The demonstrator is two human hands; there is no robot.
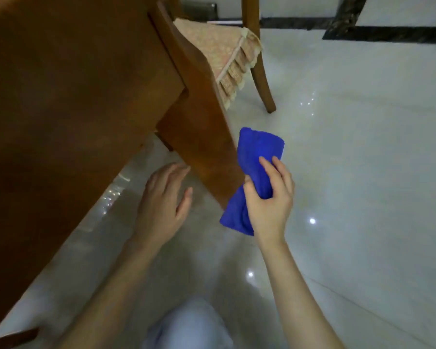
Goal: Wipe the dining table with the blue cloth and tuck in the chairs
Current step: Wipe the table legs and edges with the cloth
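The brown wooden dining table [56,102] fills the left half of the view. A wooden chair back [199,117] runs diagonally along its edge, and the chair's beige fringed seat cushion [224,51] shows beyond it. My right hand [268,197] grips the folded blue cloth [257,152] around its middle, just right of the chair back's near end. My left hand [161,200] hovers with relaxed fingers, its fingertips close to the chair back's lower edge; whether they touch it I cannot tell.
A glossy white tiled floor [363,172] spreads to the right and below. A chair leg [263,79] stands on it. A dark marble border strip [388,34] crosses the far floor. My pale trouser leg [186,326] shows at the bottom.
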